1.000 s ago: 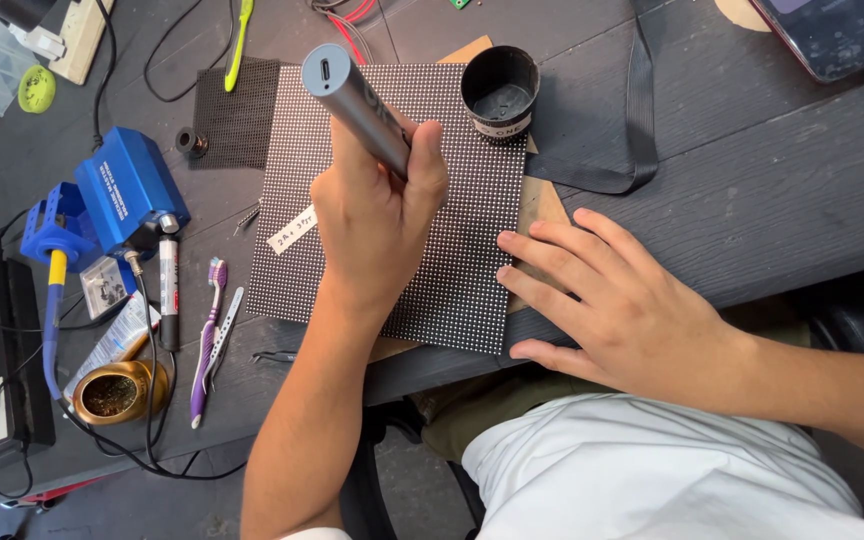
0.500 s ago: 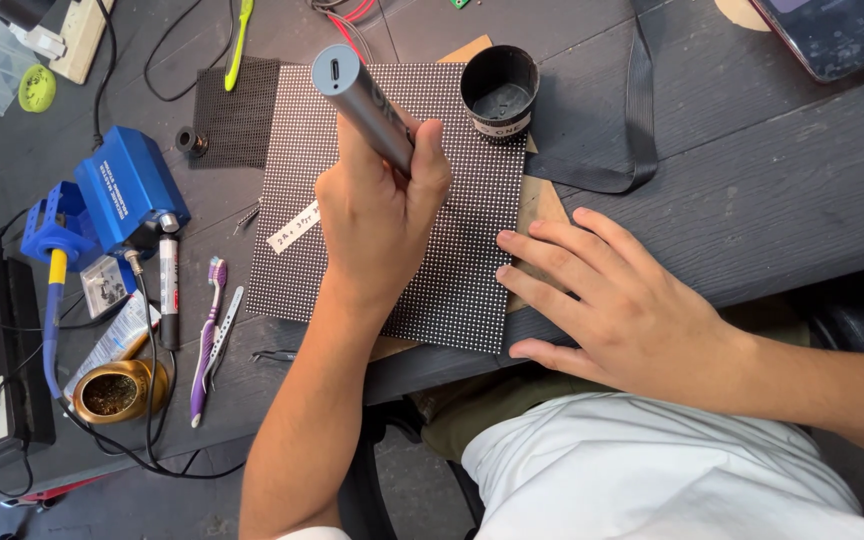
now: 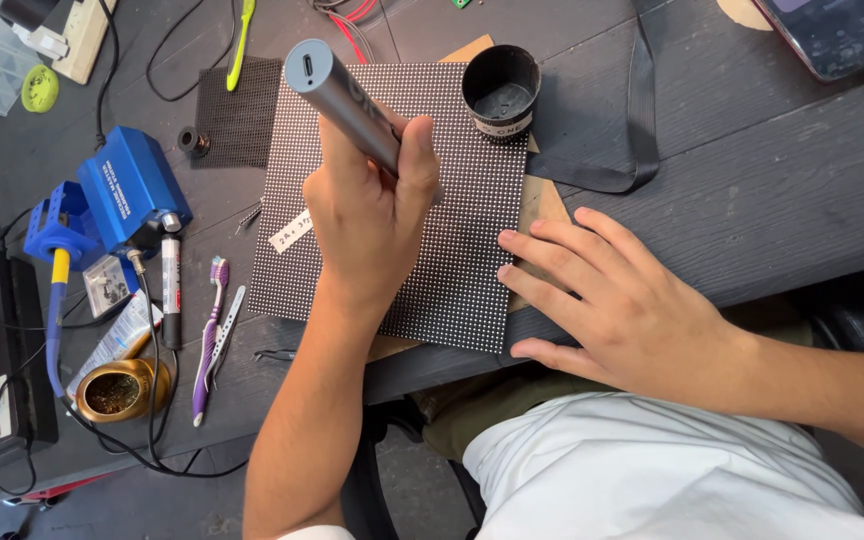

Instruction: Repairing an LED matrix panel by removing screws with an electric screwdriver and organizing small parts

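Left hand (image 3: pixel 367 225) kept a closed grip around the grey pen-shaped tool (image 3: pixel 347 100), tip hidden behind my fingers, over the dotted LED panel (image 3: pixel 462 270) lying flat mid-desk (image 3: pixel 752 180). Right hand (image 3: pixel 617 300) lay flat, open, on the panel's right edge. Black cup (image 3: pixel 500 92) touched the far corner; blue soldering stand (image 3: pixel 132 195) sat well left. Since earlier frames, only the tool tilted slightly

Grey pen-shaped tool (image 3: pixel 347 100), black panel (image 3: pixel 452 260) patterned with a fine grid of pale dots, black round cup (image 3: pixel 500 92), blue soldering stand (image 3: pixel 117 200), purple toothbrush (image 3: pixel 210 335), dark grey wooden table (image 3: pixel 772 170)
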